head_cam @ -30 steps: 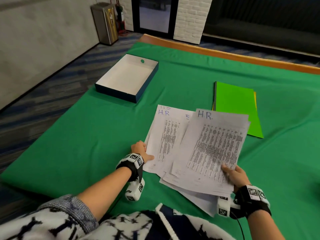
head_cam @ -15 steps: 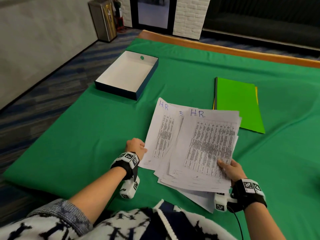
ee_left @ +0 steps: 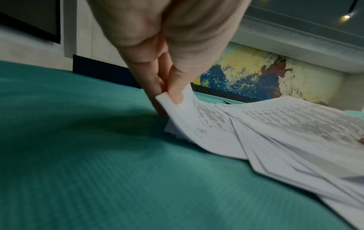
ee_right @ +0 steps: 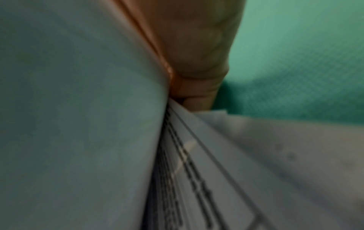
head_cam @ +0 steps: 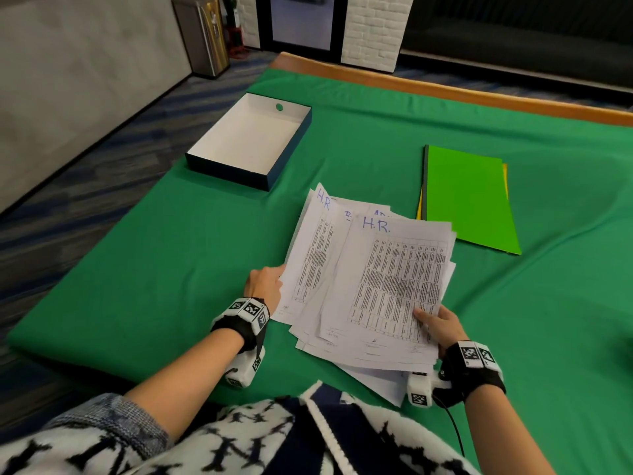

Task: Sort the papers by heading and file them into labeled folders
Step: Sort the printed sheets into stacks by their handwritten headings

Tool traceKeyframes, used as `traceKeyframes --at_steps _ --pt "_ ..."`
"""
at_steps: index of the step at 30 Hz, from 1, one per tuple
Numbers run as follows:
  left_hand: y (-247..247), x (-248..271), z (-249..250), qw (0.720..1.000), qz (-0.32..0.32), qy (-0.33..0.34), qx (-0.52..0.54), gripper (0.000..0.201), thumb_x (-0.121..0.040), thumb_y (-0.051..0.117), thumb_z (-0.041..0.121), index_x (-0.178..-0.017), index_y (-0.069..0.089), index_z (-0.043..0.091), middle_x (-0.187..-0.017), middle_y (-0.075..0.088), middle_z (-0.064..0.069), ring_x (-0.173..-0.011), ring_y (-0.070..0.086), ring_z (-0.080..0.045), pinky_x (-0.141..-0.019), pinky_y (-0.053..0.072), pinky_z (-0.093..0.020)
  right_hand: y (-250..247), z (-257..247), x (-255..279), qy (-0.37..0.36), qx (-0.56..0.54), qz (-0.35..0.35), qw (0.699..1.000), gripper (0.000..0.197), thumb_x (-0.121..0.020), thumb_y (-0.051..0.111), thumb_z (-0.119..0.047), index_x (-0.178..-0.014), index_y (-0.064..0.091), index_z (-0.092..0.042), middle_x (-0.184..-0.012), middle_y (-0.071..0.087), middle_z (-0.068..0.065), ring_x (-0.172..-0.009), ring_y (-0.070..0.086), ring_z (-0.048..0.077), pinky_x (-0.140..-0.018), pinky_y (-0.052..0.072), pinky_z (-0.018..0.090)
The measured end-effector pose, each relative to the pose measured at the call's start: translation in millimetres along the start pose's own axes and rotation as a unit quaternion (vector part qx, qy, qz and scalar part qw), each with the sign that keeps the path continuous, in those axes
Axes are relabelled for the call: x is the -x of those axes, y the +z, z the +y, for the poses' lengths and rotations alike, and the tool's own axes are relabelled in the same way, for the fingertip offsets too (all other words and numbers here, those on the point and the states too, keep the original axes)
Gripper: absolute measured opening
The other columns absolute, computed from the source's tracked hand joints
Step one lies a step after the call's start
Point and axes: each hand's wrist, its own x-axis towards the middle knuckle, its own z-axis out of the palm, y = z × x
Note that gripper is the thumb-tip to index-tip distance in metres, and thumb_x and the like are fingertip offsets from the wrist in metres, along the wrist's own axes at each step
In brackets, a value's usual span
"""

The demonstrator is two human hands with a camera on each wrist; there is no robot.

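Note:
A fanned stack of printed papers (head_cam: 387,289) lies on the green cloth, the top sheet headed "H.R." in blue ink. My right hand (head_cam: 436,322) grips the stack's near right corner, thumb on top; the right wrist view shows only blurred sheets (ee_right: 197,171) against the palm. My left hand (head_cam: 265,286) pinches the left edge of another "H.R." sheet (head_cam: 310,248) and lifts it; in the left wrist view the thumb and fingers hold that curled paper edge (ee_left: 177,105). A bright green folder (head_cam: 469,200) lies flat beyond the stack, on top of a yellow one (head_cam: 505,176).
An open, empty dark-blue box (head_cam: 250,138) with a white inside stands at the far left of the green-covered table (head_cam: 154,262). The table's wooden far edge (head_cam: 445,92) runs behind. A metal bin (head_cam: 202,32) stands on the floor beyond.
My left hand has slid up the left edge of the "H.R." sheet and raised it off the pile. The right hand has kept its grip on the stack.

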Motion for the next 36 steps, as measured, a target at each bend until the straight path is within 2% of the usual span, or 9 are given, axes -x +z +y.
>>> traceKeyframes --at_steps 6,10,14,20,23,28,31,33,36 --pt "-2.3 -2.0 2.0 0.998 0.054 0.004 0.028 0.014 -0.083 0.067 0.012 -0.094 0.072 0.005 -0.113 0.065 -0.011 -0.104 0.060 -0.025 -0.089 0.040 -0.024 -1.8 0.6 -1.3 0.005 0.008 -0.003 1.000 0.024 -0.090 0.057 -0.005 -0.113 0.057 -0.004 -0.112 0.066 0.016 -0.092 0.067 0.030 -0.087 0.052 0.046" --pt "-10.2 -5.2 5.8 0.994 0.048 -0.049 0.090 0.032 -0.076 0.075 0.015 -0.105 0.068 0.004 -0.097 0.072 -0.013 -0.083 0.064 -0.020 -0.081 0.046 -0.021 -3.1 -0.6 -1.2 0.010 0.012 -0.010 1.000 0.022 -0.090 0.057 -0.006 -0.112 0.058 -0.006 -0.108 0.067 0.015 -0.091 0.067 0.029 -0.085 0.053 0.045" --pt "-9.3 -8.2 3.7 0.994 0.015 -0.102 0.034 0.054 -0.067 0.082 0.024 -0.114 0.063 0.005 -0.098 0.072 -0.010 -0.093 0.066 -0.022 -0.084 0.049 -0.026 -3.7 -0.5 -2.1 0.005 0.014 -0.013 1.000 0.022 -0.090 0.058 -0.006 -0.111 0.058 -0.005 -0.108 0.067 0.015 -0.090 0.068 0.028 -0.082 0.054 0.043" --pt "-5.3 -4.0 5.0 0.994 0.005 -0.106 -0.003 0.009 -0.075 0.074 0.014 -0.078 0.067 0.016 -0.074 0.062 -0.012 -0.067 0.054 -0.022 -0.058 0.044 -0.020 -5.3 0.7 -2.9 0.002 0.014 -0.020 1.000 0.019 -0.089 0.058 -0.007 -0.108 0.059 -0.007 -0.105 0.068 0.012 -0.089 0.068 0.026 -0.078 0.055 0.040" --pt "1.1 -6.7 -2.4 0.996 0.012 -0.089 -0.011 0.038 -0.077 0.069 0.008 -0.058 0.040 0.025 -0.066 0.044 -0.003 -0.064 0.041 -0.019 -0.059 0.036 -0.019 -5.3 1.8 -3.8 -0.001 0.015 -0.018 1.000 0.012 -0.089 0.058 -0.006 -0.101 0.059 -0.010 -0.104 0.067 0.013 -0.091 0.067 0.029 -0.084 0.054 0.045" --pt "2.4 -4.8 -7.1 0.997 0.010 -0.074 -0.023 0.029 -0.081 0.060 0.003 -0.067 0.043 0.021 -0.069 0.044 -0.002 -0.064 0.041 -0.019 -0.062 0.037 -0.024 -5.7 2.7 -3.2 -0.004 0.009 -0.018 1.000 0.014 -0.089 0.058 -0.005 -0.102 0.059 -0.008 -0.101 0.068 0.013 -0.090 0.067 0.028 -0.088 0.052 0.046" --pt "2.3 -4.8 -8.6 0.997 0.011 -0.072 0.010 0.035 -0.084 0.060 0.003 -0.058 0.047 0.024 -0.070 0.050 -0.006 -0.067 0.048 -0.022 -0.066 0.040 -0.024 -5.5 2.7 -3.5 -0.007 0.007 -0.020 1.000 0.011 -0.089 0.058 -0.005 -0.099 0.059 -0.010 -0.102 0.068 0.013 -0.091 0.067 0.029 -0.088 0.052 0.045" --pt "-0.7 -3.4 -7.8 0.995 0.021 -0.078 0.055 0.014 -0.085 0.062 0.004 -0.077 0.069 0.012 -0.081 0.065 -0.014 -0.080 0.061 -0.027 -0.075 0.044 -0.024 -5.5 2.7 -4.0 -0.005 0.005 -0.020 1.000 0.012 -0.089 0.058 -0.005 -0.101 0.059 -0.008 -0.101 0.068 0.013 -0.090 0.067 0.028 -0.088 0.052 0.046" --pt "-4.8 0.4 -4.8 0.989 0.026 -0.099 0.107 0.022 -0.084 0.063 0.004 -0.105 0.068 0.002 -0.106 0.069 -0.014 -0.100 0.065 -0.026 -0.086 0.045 -0.022 -6.6 2.7 -4.1 0.000 0.002 -0.023 1.000 0.011 -0.089 0.058 -0.006 -0.099 0.059 -0.009 -0.100 0.069 0.013 -0.089 0.068 0.028 -0.086 0.053 0.045"
